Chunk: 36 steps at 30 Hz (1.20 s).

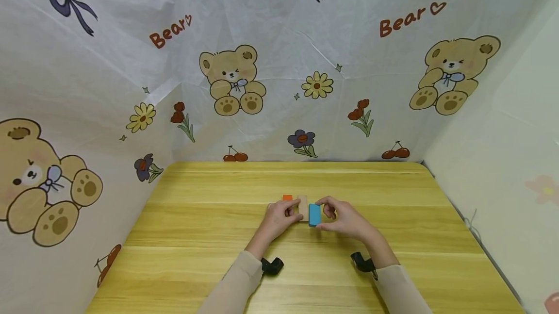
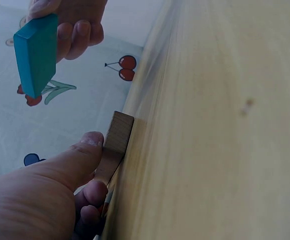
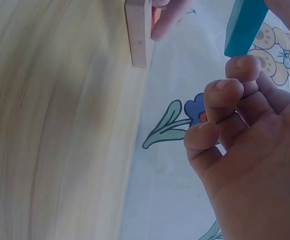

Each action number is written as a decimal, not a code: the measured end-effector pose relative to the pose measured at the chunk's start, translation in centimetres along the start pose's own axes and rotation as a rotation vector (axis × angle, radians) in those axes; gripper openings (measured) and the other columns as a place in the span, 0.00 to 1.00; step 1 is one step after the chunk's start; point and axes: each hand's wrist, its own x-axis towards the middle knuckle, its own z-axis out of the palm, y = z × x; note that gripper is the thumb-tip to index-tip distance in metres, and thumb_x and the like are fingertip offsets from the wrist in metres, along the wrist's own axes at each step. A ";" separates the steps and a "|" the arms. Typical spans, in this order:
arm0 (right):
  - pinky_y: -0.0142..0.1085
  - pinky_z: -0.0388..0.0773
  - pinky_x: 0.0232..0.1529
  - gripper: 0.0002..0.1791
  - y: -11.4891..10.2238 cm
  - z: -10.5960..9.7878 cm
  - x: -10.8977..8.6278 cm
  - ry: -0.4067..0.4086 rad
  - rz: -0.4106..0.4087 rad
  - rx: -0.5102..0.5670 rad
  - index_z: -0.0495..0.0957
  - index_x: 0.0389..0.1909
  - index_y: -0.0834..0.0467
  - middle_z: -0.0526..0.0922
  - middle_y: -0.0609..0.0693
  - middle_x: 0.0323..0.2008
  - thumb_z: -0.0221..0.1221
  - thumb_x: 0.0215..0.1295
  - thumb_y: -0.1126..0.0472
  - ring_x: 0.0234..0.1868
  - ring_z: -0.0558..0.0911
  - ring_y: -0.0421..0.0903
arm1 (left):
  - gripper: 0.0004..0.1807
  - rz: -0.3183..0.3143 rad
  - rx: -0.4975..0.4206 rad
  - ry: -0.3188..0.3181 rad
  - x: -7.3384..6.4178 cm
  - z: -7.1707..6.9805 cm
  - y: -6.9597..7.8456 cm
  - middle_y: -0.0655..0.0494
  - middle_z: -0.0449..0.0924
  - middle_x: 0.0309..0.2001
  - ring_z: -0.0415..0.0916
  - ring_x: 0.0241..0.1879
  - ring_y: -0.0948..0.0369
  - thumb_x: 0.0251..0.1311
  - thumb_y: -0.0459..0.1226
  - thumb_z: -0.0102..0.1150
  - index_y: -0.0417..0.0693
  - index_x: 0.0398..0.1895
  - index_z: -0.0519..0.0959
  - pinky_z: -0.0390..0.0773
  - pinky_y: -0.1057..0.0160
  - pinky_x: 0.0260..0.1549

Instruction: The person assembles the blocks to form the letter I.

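Observation:
My right hand (image 1: 347,219) pinches a blue rectangular block (image 1: 314,215) between thumb and index finger, its other fingers curled beside it. In the left wrist view this blue block (image 2: 37,57) is held up off the table. A plain wooden block (image 1: 303,208) lies on the tabletop just left of the blue one. My left hand (image 1: 279,217) grips it with the index finger near its far end and the thumb near its close end. Past the left fingers an orange block (image 1: 287,197) shows, partly hidden by that hand.
The yellow wood-grain table (image 1: 209,236) runs back to a white sheet (image 1: 279,27) printed with bears and flowers. Black wrist devices (image 1: 272,266) sit at both cuffs. A pale wall (image 1: 524,110) stands along the right side.

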 end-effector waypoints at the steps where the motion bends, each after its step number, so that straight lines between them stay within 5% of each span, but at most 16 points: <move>1: 0.33 0.67 0.39 0.29 0.0 0.0 0.0 -0.002 -0.002 -0.001 0.78 0.58 0.55 0.71 0.45 0.32 0.78 0.60 0.52 0.35 0.71 0.40 | 0.26 0.000 0.002 0.000 0.0 0.0 0.0 0.66 0.78 0.27 0.67 0.30 0.69 0.67 0.47 0.72 0.53 0.68 0.83 0.63 0.53 0.53; 36: 0.31 0.67 0.36 0.27 0.3 2.4 0.5 -0.127 0.004 0.008 0.77 0.56 0.55 0.72 0.47 0.31 0.78 0.60 0.52 0.32 0.68 0.36 | 0.25 0.020 0.032 0.010 -0.1 0.0 0.0 0.66 0.76 0.24 0.65 0.26 0.71 0.68 0.46 0.71 0.53 0.67 0.84 0.65 0.55 0.53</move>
